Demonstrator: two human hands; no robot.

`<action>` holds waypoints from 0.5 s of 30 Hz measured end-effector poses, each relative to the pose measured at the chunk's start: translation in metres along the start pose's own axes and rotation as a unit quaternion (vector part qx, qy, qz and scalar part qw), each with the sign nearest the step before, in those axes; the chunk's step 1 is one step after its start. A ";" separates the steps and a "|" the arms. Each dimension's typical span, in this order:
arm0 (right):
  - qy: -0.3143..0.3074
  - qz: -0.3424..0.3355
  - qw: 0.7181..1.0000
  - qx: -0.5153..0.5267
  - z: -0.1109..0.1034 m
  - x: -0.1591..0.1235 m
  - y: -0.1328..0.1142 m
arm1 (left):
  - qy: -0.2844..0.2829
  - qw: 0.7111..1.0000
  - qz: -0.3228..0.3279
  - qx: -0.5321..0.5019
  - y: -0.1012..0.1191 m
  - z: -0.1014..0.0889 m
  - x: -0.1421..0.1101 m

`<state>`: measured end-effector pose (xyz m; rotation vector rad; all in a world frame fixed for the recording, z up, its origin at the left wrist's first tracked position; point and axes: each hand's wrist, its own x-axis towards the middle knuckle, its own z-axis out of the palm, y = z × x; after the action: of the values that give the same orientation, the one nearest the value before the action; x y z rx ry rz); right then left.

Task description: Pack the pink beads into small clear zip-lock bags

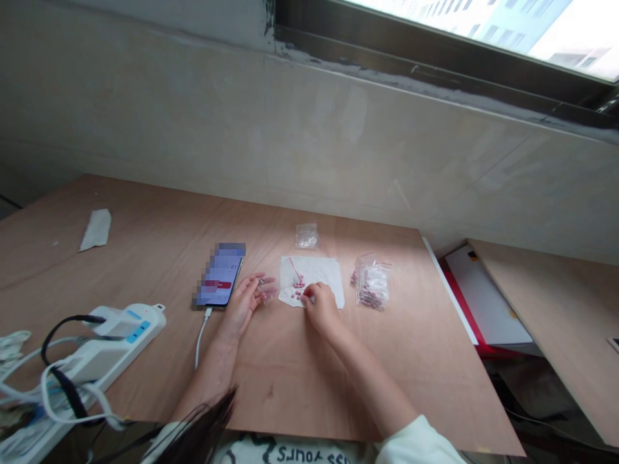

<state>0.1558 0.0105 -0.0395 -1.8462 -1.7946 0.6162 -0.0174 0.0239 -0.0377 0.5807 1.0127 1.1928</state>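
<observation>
My left hand [243, 304] is closed on a small clear plastic bag [269, 290], held just left of a white tissue [333, 269]. Several small pink-red beads [298, 281] lie on that tissue, along with a thin red-and-white strip [294, 265]. Over the tissue's lower right part, my right hand [321, 307] has its fingertips pinched together beside the beads. Whatever is between those fingertips is hidden. Right of the tissue lies a pile of clear bags [374, 283] with pink-red pieces inside. Behind it rests another clear bag [306, 236] with clear contents.
A lit phone [223, 274] with a white charging cable [200, 338] lies left of my left hand. A power strip [145, 325] with plugs and tangled cords fills the lower left. A folded white paper [96, 229] is at the far left. The wooden table [271, 386] meets the wall behind.
</observation>
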 end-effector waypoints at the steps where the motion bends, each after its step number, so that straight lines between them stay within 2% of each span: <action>1: 0.012 0.010 1.000 0.020 -0.003 0.002 0.000 | -0.005 1.000 -0.002 0.000 0.000 0.000 0.000; 5: 0.052 0.037 0.987 0.148 -0.025 0.014 -0.007 | -0.026 1.000 -0.006 0.013 0.001 0.000 0.000; 9: 0.006 0.015 0.976 0.218 -0.041 0.021 -0.020 | -0.048 0.999 -0.011 0.016 0.000 0.001 -0.003; 15: -0.042 -0.011 0.970 0.241 -0.037 0.017 -0.029 | -0.071 0.997 -0.014 0.005 -0.003 0.006 -0.009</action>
<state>0.1567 0.0267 0.0080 -1.4837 -1.5384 1.0320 -0.0105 0.0151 -0.0346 0.6478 0.9045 1.1062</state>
